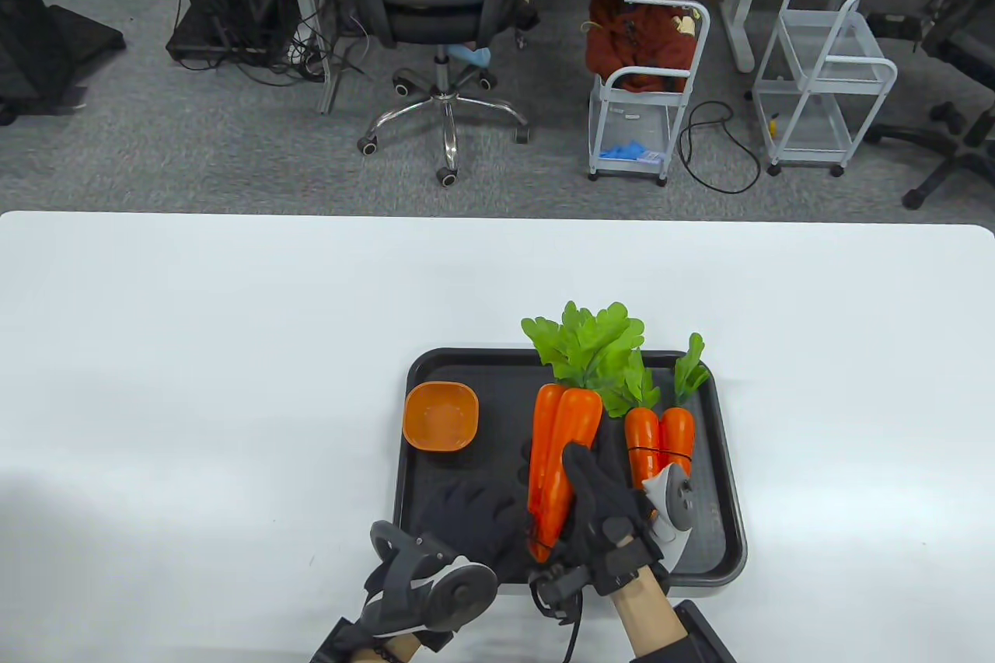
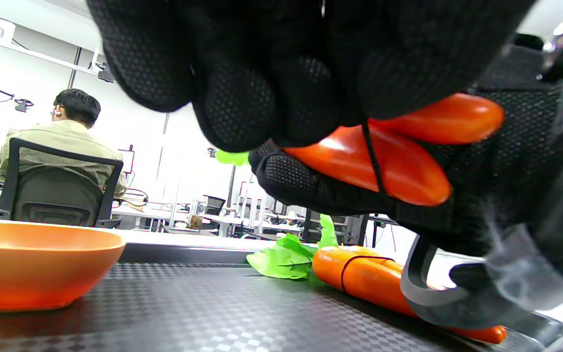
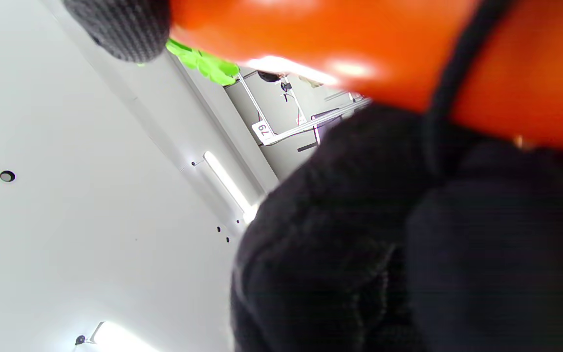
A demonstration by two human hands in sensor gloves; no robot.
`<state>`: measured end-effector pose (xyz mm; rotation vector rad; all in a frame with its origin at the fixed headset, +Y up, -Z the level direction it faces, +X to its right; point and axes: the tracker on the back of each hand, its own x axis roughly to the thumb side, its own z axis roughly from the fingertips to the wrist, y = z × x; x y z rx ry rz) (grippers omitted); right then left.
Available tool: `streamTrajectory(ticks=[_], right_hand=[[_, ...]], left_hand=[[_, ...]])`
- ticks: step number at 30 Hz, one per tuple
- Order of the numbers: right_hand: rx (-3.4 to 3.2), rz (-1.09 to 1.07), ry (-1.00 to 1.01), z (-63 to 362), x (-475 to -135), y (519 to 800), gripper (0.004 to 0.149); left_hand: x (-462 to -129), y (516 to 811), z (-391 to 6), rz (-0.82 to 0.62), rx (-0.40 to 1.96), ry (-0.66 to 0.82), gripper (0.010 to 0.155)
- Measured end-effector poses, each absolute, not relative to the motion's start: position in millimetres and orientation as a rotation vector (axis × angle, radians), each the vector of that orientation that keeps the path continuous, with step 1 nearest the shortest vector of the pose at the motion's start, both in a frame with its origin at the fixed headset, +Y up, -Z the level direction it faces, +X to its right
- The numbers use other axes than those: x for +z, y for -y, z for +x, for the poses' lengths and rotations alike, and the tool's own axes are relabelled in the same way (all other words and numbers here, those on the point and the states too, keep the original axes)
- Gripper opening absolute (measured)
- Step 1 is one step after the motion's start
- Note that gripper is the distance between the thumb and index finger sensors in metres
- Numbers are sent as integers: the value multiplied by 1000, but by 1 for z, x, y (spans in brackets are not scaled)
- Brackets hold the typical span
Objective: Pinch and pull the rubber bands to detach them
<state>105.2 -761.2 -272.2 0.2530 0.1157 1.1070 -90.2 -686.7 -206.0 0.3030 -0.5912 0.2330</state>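
A large bundle of orange toy carrots (image 1: 561,437) with green leaves is held over the black tray (image 1: 719,507). My right hand (image 1: 602,507) grips it from the right, near its pointed end. A black rubber band (image 2: 373,164) circles the carrot tips (image 2: 399,156); it also shows in the right wrist view (image 3: 450,73). My left hand (image 1: 486,519) is at that end, its curled fingers (image 2: 262,98) closing on the carrots right where the band runs. A smaller carrot bundle (image 1: 661,437) lies on the tray to the right with its own black band (image 2: 347,271).
An orange bowl (image 1: 440,416) sits in the tray's far left corner and fills the lower left of the left wrist view (image 2: 32,264). The white table (image 1: 194,383) stretches left and right of the tray. An office chair and carts stand beyond the table.
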Motion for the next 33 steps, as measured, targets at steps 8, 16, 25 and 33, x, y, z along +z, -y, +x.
streamTrajectory(ticks=[8, 16, 25, 33], right_hand=[[1015, 226, -30, 108, -274, 759, 84], [1036, 189, 8, 118, -275, 760, 84], [1086, 202, -30, 113, -274, 761, 83], [1123, 214, -43, 113, -275, 764, 83]], left_hand=[[-212, 684, -91, 184, 223, 638, 35], [-229, 682, -113, 112, 140, 592, 35], [-284, 662, -144, 149, 58, 411, 35], [-324, 657, -147, 124, -5, 349, 36]])
